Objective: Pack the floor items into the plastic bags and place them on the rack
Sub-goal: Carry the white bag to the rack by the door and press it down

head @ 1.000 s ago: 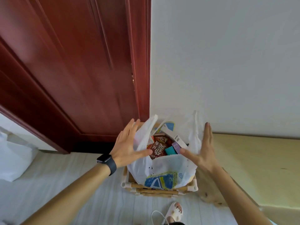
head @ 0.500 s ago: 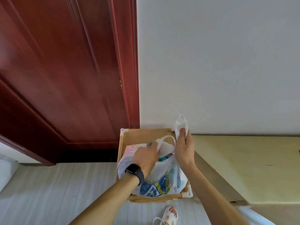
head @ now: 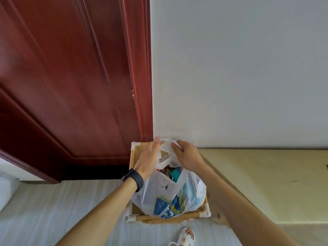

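Note:
A white plastic bag (head: pixel 168 192) with blue print sits on top of a small bamboo rack (head: pixel 165 218) with white corner joints. Boxes and packets, one teal, show through the bag's mouth. My left hand (head: pixel 148 160), a dark watch on its wrist, and my right hand (head: pixel 188 157) meet above the bag. Each one pinches one of the bag's white handles (head: pixel 166 146), and the handles cross between the hands.
A dark red wooden door (head: pixel 71 86) stands at the left, and a white wall (head: pixel 239 68) rises behind the rack. A beige surface (head: pixel 266 183) lies to the right. A sandalled foot (head: pixel 187 236) shows below the rack. Something white (head: pixel 7 189) lies at the left edge.
My hands went from spread open on either side of the bag to gripping its handles and bringing them together above it. The view shifted closer over the rack.

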